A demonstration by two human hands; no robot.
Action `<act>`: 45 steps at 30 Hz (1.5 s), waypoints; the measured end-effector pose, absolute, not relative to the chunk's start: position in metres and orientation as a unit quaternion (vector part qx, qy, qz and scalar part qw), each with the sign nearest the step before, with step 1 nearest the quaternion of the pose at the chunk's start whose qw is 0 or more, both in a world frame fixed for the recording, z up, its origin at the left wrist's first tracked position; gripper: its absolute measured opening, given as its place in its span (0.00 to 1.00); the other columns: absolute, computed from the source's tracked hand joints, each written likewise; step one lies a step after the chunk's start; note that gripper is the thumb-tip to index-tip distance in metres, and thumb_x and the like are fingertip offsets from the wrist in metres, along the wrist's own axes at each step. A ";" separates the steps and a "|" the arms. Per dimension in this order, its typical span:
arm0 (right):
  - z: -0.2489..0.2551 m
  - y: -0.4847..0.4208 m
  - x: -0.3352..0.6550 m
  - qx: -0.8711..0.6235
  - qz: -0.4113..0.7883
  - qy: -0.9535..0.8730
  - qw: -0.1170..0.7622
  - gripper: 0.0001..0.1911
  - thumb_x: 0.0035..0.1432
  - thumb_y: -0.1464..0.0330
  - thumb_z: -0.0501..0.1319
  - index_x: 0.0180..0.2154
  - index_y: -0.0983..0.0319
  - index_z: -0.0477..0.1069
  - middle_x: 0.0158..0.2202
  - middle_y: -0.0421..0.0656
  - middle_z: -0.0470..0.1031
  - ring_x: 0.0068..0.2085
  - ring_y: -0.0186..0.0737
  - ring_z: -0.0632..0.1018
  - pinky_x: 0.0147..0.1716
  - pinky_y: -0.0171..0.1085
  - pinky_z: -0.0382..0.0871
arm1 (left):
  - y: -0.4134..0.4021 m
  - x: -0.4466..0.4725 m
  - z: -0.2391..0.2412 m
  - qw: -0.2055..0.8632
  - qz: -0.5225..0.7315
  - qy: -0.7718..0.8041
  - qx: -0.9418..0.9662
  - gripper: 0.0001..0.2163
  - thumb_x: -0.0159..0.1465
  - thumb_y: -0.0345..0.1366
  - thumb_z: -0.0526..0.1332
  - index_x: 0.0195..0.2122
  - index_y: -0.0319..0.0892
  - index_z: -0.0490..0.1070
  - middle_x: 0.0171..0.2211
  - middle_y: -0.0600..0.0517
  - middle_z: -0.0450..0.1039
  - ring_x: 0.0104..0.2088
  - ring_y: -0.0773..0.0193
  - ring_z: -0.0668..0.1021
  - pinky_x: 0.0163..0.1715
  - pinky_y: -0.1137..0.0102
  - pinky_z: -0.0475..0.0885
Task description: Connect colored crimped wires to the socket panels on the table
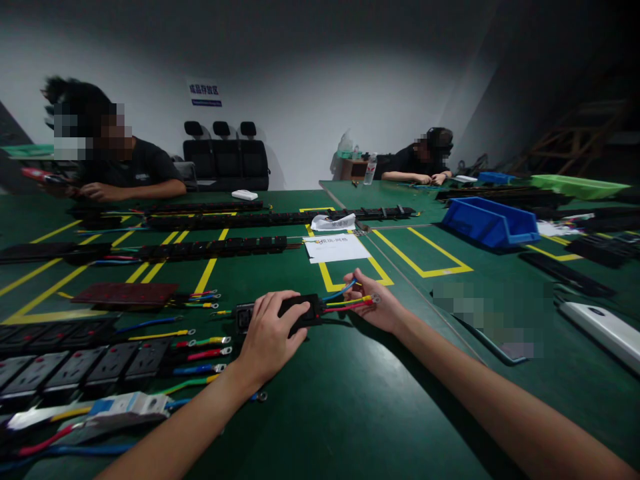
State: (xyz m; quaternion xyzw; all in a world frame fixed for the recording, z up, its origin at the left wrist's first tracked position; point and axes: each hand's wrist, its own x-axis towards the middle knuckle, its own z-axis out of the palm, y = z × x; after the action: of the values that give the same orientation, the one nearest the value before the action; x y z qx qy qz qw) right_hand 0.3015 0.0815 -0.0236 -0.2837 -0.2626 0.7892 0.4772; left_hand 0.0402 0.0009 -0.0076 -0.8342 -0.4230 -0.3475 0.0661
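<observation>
A black socket module (311, 308) with small red parts lies on the green table in front of me. My left hand (273, 333) is wrapped over it from above, thumb on its top face. From its right end run a blue wire (345, 291) and red and yellow-green wires (345, 305) with ring terminals. My right hand (373, 305) pinches the blue wire near its end, while the other wires pass in front of the fingers. A short yellow-green wire (223, 313) sticks out of the module's left end.
Rows of black socket strips (83, 370) with ring-ended wires fill the left. A white paper (337, 248) lies ahead. At right are a blue bin (487, 223), a pixelated flat device (493, 320) and a white device (603, 333). Two people sit across the table.
</observation>
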 end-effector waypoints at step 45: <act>-0.021 0.083 0.298 -0.319 0.762 -0.286 0.485 0.17 0.70 0.60 0.57 0.34 0.65 0.74 0.21 0.40 0.73 0.18 0.26 0.70 0.19 0.24 0.66 | 0.005 0.045 -0.007 0.109 -0.291 -0.439 -0.843 0.24 0.67 0.43 0.61 0.60 0.38 0.61 0.51 0.40 0.73 0.49 0.48 0.75 0.50 0.52 0.68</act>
State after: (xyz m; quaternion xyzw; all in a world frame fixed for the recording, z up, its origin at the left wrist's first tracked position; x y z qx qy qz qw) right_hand 0.2980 0.0827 -0.0211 -0.3189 -0.2858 0.7623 0.4853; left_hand 0.0448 0.0047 -0.0072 -0.8431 -0.4390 -0.2907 0.1093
